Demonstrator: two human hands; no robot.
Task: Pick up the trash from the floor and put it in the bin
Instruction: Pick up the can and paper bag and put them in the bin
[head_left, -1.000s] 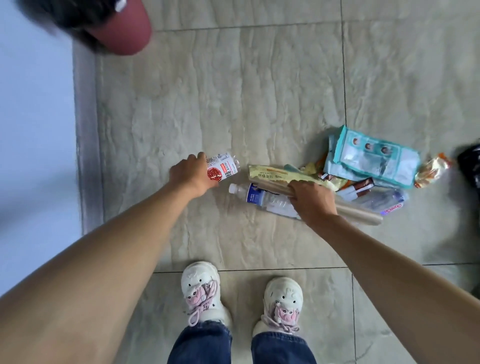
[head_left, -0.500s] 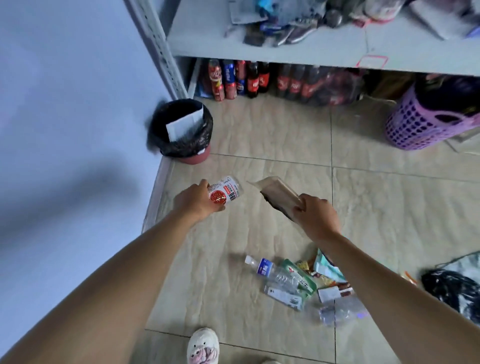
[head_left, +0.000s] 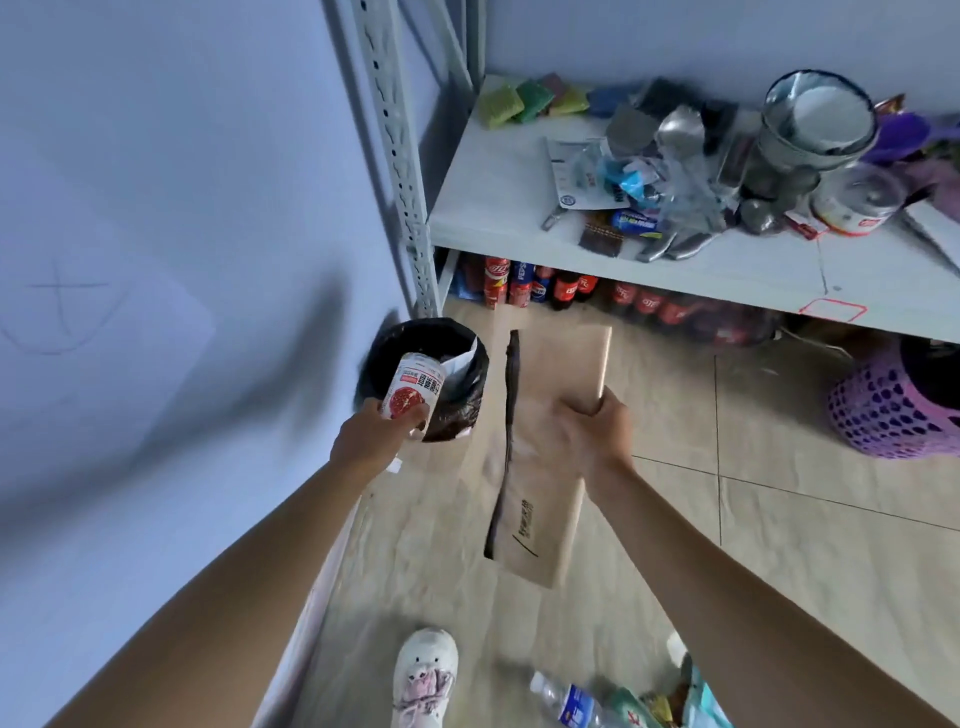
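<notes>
We have a single view, from a wide-angle camera worn on the person's head, looking forward and steeply down along both bare forearms. It sits close: the arms fill the lower corners, and the hands, left (head_left: 363, 441) and right (head_left: 592, 436), fall near mid-frame. We face a pale blue wall (head_left: 156, 260) on the left, the beige tiled floor (head_left: 779, 545) below, and a grey metal shelf unit (head_left: 519, 208) ahead at upper right. Straight lines bow towards the edges. One white sneaker (head_left: 423, 675) shows at the bottom edge.

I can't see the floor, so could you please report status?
Left hand holds red-white can over black-lined bin. Right hand grips flat brown paper bag.
</notes>
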